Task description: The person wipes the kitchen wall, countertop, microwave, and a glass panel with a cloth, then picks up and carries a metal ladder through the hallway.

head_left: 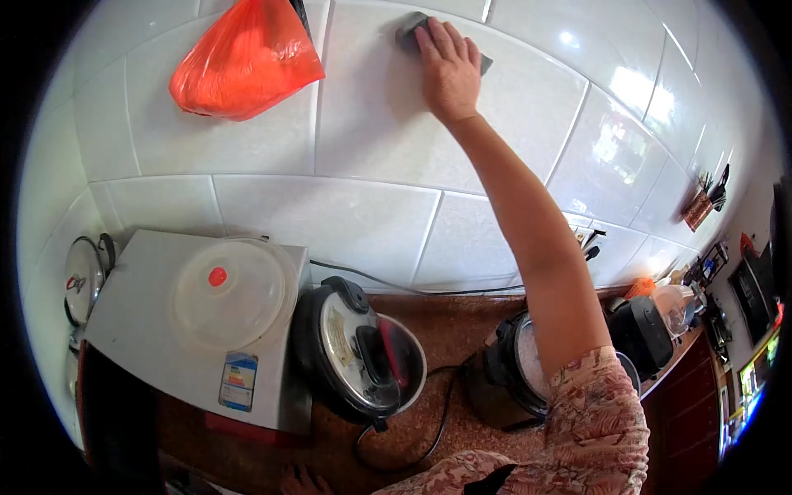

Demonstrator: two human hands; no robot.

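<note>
As a broad wall of glossy white tiles (379, 136) rises behind everything, a brown, speckled counter (474, 318) runs along its foot. On the counter's left stands a pale grey, box-shaped appliance (140, 289), with a round, translucent plastic cover (239, 318) on top. Right of it sits a black cooker with a shiny metal lid (338, 330), its inside hidden; farther right, a dark, round pot (491, 392) shows something whitish within its silvery rim, partly behind the arm. An orange-red plastic bag (247, 66) hangs against the tiles, contents hidden. The hands are well apart: the right hand (454, 70), high up, lies over a flat, dark grey pad (407, 35), holding it to the tiles. The pad's long axis slants from upper left to lower right, across the fingers. Far below it, at the bottom edge, is the left hand (304, 481); whether that one grips anything, I cannot tell.
</note>
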